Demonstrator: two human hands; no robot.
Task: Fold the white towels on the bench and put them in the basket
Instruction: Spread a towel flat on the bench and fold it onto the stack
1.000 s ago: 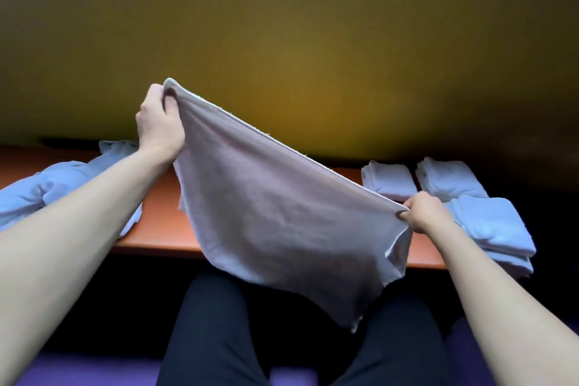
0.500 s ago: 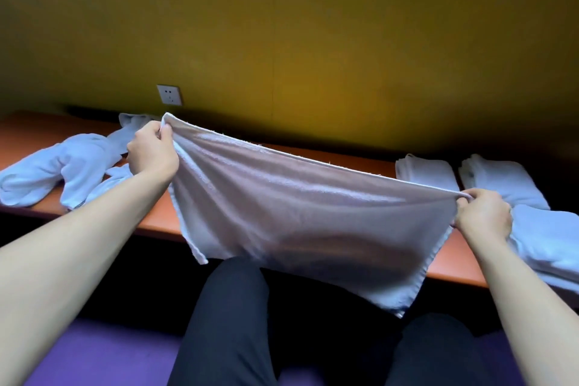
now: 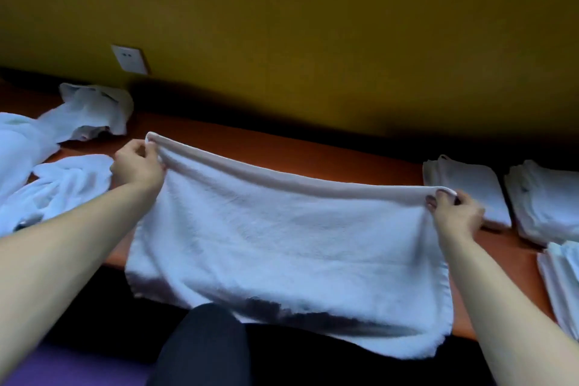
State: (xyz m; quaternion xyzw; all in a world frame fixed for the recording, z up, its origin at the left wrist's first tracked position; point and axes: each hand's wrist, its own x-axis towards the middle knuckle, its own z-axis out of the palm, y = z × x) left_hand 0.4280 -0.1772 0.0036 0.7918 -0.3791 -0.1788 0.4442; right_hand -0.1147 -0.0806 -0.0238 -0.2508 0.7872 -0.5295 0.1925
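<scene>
Left hand (image 3: 136,166): pinches the towel's (image 3: 282,247) far left corner.
Right hand (image 3: 456,213): pinches its far right corner.
Towel: draped over the table (image 3: 329,153) edge.

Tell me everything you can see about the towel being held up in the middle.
The towel is white, soft terry cloth with a thin hemmed edge, and it looks doubled over along its top. It is stretched wide and a little slack, sagging gently in the middle. The left hand pinches its top left corner and the right hand pinches its top right corner. Its body drapes over the orange bench, and its lower edge hangs past the bench's front, in front of the person's dark-clothed knee.
</scene>
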